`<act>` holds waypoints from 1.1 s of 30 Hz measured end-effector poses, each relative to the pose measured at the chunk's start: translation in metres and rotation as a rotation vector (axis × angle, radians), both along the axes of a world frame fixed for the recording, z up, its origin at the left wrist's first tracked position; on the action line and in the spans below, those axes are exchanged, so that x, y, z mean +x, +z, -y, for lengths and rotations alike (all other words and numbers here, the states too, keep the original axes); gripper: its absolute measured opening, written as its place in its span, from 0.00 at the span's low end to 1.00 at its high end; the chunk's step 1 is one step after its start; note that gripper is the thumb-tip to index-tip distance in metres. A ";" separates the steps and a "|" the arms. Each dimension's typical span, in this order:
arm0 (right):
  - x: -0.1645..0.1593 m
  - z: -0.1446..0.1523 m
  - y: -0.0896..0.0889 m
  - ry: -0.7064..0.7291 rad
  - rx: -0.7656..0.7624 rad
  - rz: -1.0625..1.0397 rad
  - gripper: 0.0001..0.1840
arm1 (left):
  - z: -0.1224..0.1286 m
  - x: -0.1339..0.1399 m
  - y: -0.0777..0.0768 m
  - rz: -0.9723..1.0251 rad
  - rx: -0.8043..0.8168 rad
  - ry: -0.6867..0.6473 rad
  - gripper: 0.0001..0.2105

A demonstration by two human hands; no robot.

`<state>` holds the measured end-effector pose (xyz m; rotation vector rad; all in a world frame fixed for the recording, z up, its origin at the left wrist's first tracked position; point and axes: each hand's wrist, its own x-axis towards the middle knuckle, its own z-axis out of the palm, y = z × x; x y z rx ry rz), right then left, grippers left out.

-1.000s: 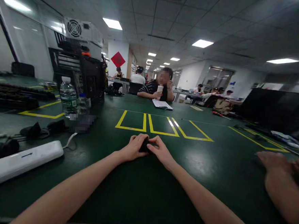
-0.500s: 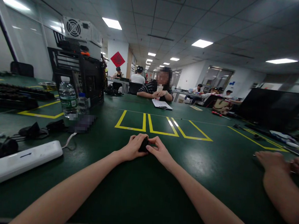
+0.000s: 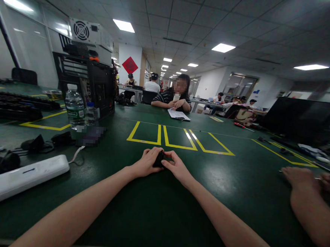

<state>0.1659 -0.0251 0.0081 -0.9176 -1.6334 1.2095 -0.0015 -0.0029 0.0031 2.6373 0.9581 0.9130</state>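
Near the middle of the dark green, smooth-topped bench (image 3: 152, 220), set back from its near edge, I had a small, dull-black object (image 3: 158, 160) between both hands. My left hand (image 3: 147, 162) was curled about halfway closed around its left side, fingers over the top, thumb low. My right hand (image 3: 176, 169) was partly curled, thumb and forefinger tips on its right side, the palm free of it. Reason for the hold, as I judged it: left to steady, right to leave fingertips free for finer handling. Both wrists lay low at the bench, probably for support.

Orientation: the visible black face looked taller than wide, turned towards me and slightly right. Long axis appeared near upright, but my fingers hid too much to be certain; which end led, I could not tell.

Surroundings: three yellow tape outlines (image 3: 180, 147) lay just beyond my hands, towards the far edge, presumably marking set positions. A long white plastic case (image 3: 28, 179) lay by the left edge of my view, well apart.
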 end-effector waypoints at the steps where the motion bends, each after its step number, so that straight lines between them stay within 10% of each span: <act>1: 0.000 0.000 0.000 0.014 0.005 -0.013 0.17 | 0.000 0.000 0.000 0.001 0.002 0.000 0.27; 33: -0.003 0.002 0.003 -0.085 0.050 0.026 0.14 | 0.003 0.001 0.004 -0.009 -0.012 0.006 0.26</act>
